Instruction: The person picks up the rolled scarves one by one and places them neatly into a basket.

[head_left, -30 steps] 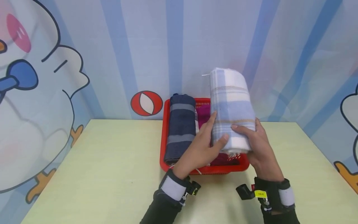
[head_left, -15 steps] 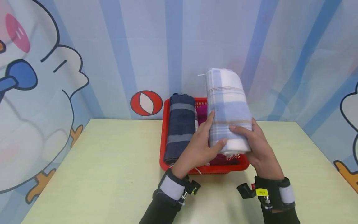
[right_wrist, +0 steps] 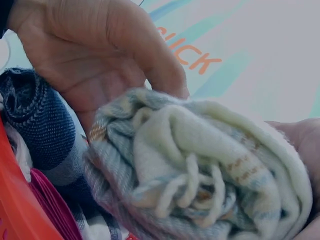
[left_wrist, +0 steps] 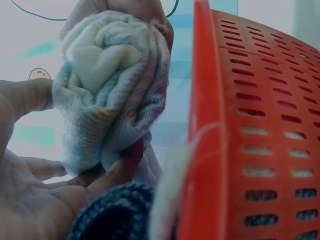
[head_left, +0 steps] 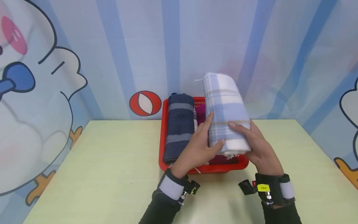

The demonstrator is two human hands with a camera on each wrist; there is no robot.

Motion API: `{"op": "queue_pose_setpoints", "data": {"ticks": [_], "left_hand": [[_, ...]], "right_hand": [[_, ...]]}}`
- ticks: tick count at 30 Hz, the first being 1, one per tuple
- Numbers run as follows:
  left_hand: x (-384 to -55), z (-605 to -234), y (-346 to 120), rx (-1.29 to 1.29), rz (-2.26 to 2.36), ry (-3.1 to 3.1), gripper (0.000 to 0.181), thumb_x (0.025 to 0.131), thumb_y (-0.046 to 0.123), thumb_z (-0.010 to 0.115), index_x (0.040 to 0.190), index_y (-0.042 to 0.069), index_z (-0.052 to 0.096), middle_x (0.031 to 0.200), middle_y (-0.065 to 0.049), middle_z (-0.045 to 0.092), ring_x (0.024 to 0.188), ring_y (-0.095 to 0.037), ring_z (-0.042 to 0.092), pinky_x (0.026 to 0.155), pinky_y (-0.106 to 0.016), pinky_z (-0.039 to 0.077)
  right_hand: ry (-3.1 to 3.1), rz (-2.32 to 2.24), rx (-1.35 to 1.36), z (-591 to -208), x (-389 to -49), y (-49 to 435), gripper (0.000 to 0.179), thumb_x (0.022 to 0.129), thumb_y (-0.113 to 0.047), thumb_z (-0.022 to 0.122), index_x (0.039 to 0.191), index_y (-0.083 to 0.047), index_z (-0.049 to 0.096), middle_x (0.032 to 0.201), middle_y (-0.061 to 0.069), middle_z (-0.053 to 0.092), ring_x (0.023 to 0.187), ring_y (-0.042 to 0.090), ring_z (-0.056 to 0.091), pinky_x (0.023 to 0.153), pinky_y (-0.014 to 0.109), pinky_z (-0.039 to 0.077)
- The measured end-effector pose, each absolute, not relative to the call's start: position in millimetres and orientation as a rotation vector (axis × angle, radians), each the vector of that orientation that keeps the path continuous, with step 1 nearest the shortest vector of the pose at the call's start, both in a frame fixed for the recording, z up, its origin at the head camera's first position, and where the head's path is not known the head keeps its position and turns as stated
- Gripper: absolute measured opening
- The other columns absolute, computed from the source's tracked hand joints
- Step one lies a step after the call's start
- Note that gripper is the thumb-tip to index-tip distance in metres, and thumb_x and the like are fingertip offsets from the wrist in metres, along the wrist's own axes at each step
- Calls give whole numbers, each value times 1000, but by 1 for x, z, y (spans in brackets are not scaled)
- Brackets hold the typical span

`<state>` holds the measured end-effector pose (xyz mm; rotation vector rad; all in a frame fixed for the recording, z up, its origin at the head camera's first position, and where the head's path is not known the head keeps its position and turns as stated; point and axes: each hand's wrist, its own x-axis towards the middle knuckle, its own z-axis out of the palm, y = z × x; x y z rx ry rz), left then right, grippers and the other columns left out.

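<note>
A rolled light blue and white plaid scarf (head_left: 226,115) with a fringed end is held above the right part of a red plastic basket (head_left: 235,167). My left hand (head_left: 197,146) grips its left side near the close end, thumb on top. On the opposite side my right hand (head_left: 261,149) holds it, with the thumb laid across the top. The coiled end of the roll shows in both wrist views, loose fringe hanging from it in the right one. Beside my left hand, a rolled navy scarf (head_left: 180,124) with grey bands lies in the basket's left side.
Magenta cloth (head_left: 200,112) lies in the basket, partly hidden under the raised roll. In the right wrist view, a piece of white and dark checked cloth (right_wrist: 102,227) shows beside it. The basket stands on a pale yellow table (head_left: 112,174), before a printed backdrop (head_left: 145,49).
The plaid roll has shifted slightly left, and its far end has dipped a little. Both hands keep hold of it. The head view has shifted slightly.
</note>
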<state>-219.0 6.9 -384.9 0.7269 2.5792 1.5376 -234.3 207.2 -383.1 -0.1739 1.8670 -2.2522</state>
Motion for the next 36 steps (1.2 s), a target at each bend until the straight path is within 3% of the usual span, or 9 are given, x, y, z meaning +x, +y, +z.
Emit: {"op": "queue_pose_setpoints", "data": {"ticks": [10,26,36], "left_hand": [[-216,-382,-7,698,1582,2549,86,96,39,61,160,32,5,145,-8,38,123,-21,50,98,-41,55],[-227,-367,-22,800,1381,2612,90,97,33,60,161,18,-2,150,-13,33,126,-24,47,102,-43,52],[-236,-361,-30,793,1337,2649,86,99,39,57,161,18,0,141,-13,44,116,-22,57,96,-41,56]], "right_hand": [[1831,-2287,-186,-378,-233,195,60,98,-20,60,147,-29,27,133,0,47,116,20,55,90,35,56],[1789,-2327,-179,-378,-236,180,59,97,-17,61,145,-26,28,130,-1,48,114,17,56,89,29,55],[1716,-2357,-175,-378,-237,174,56,97,-15,61,143,-25,30,129,0,50,109,15,61,87,30,57]]}}
